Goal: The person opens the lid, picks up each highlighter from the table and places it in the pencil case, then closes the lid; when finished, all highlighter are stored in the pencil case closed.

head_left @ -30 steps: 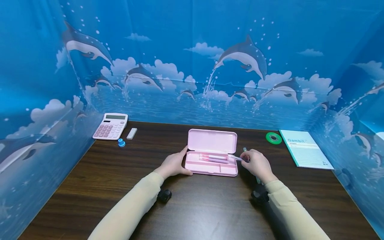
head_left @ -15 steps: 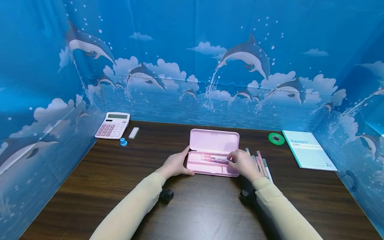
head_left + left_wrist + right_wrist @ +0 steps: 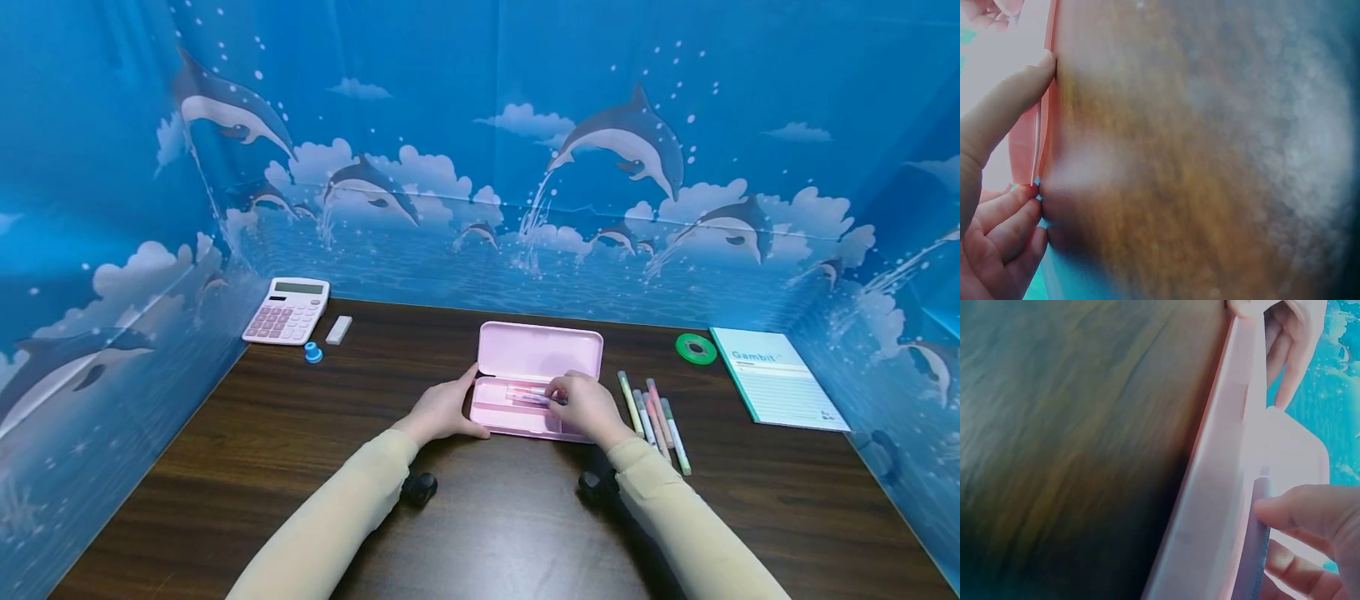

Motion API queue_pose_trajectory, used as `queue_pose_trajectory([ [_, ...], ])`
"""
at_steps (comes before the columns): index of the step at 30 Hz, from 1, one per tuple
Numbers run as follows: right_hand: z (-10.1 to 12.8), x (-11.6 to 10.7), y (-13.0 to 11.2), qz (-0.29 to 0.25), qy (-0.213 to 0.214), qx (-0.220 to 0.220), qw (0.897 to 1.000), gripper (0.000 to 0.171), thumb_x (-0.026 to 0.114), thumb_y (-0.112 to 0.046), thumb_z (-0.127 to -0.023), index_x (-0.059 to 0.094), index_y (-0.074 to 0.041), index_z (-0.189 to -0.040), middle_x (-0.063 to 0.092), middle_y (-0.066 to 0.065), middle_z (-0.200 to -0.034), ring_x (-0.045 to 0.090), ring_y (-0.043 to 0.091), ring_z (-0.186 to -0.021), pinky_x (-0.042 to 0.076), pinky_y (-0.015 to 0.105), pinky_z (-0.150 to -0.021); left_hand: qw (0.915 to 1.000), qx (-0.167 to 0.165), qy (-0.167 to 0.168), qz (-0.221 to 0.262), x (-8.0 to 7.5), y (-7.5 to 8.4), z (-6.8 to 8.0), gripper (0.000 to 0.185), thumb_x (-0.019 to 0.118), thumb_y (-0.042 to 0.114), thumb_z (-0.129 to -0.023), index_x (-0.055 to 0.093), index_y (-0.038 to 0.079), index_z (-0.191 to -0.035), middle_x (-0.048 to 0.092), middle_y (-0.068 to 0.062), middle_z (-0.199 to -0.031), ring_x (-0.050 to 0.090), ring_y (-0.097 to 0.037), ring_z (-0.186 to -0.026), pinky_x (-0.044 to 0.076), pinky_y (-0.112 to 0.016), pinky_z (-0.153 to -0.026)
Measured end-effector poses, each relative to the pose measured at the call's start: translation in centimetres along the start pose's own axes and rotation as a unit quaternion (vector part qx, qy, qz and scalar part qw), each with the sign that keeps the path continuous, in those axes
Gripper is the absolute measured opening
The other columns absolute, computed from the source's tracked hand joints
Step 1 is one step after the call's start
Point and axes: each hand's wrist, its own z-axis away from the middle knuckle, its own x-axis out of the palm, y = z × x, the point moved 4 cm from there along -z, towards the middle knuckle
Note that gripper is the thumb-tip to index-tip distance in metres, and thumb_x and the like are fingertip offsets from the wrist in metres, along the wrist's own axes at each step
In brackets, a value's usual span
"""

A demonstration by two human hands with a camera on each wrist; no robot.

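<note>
My R grip [image 3: 588, 407] pinches a purplish pen [image 3: 1255, 534] betw. thumb & fingers, over the R half of the open pink case [image 3: 517, 421] on the table [image 3: 480, 517]; whether that pen touches the case, I can't tell. My L grip [image 3: 442, 410] holds the case's L end, thumb at the front edge, fingers round the back. Other pens [image 3: 527, 399] lie lengthwise in the case's rear compt., partly hidden by my R grip. Lid [image 3: 540, 348] is open on the case's far side. Just R of the case, assorted markers [image 3: 657, 417] lie side by side, approx. parallel. Farther R of the case: green tape [image 3: 696, 349], then a notebook [image 3: 780, 379]. Well L of the case, toward the back: calculator [image 3: 287, 312], blue knob-like item [image 3: 312, 352] & white eraser [image 3: 339, 330]. Dolphin-print backdrop [image 3: 420, 258] hangs behind the case.
</note>
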Motion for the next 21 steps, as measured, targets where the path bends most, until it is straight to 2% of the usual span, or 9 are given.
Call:
queue_pose_trajectory([
  [9, -0.2, 0.0, -0.7, -0.015, 0.005, -0.008, 1.0, 0.008, 0.075, -0.018, -0.08, 0.073, -0.013, -0.086, 0.06, -0.001, -0.078, 0.053, 0.013, -0.068, 0.047, 0.029, -0.062, 1.0, -0.001, 0.0, 0.002, 0.1, -0.2, -0.2, 0.118, 0.083, 0.052, -0.064, 0.017, 0.012, -0.153, 0.047, -0.012, -0.143, 0.051, -0.027, -0.124, 0.041, -0.042, -0.102],
  [15, 0.3, -0.6, 0.2, -0.022, 0.017, -0.002, 1.0, 0.011, 0.075, -0.02, -0.081, 0.074, -0.013, -0.089, 0.062, -0.001, -0.08, 0.055, 0.013, -0.069, 0.049, 0.031, -0.065, 1.0, -0.001, 0.001, 0.002, 0.1, -0.1, -0.2, 0.118, 0.084, 0.051, -0.064, 0.017, 0.011, -0.153, 0.048, -0.012, -0.142, 0.052, -0.027, -0.123, 0.041, -0.042, -0.101],
  [21, 1.2, -1.5, 1.5, -0.042, 0.037, -0.009, 0.998, 0.009, 0.071, -0.013, -0.082, 0.073, -0.009, -0.089, 0.063, 0.001, -0.078, 0.056, 0.014, -0.07, 0.05, 0.03, -0.065, 1.0, -0.002, 0.0, -0.002, 0.0, 0.0, -0.2, 0.118, 0.083, 0.052, -0.064, 0.017, 0.011, -0.153, 0.047, -0.012, -0.142, 0.051, -0.027, -0.124, 0.041, -0.042, -0.102],
])
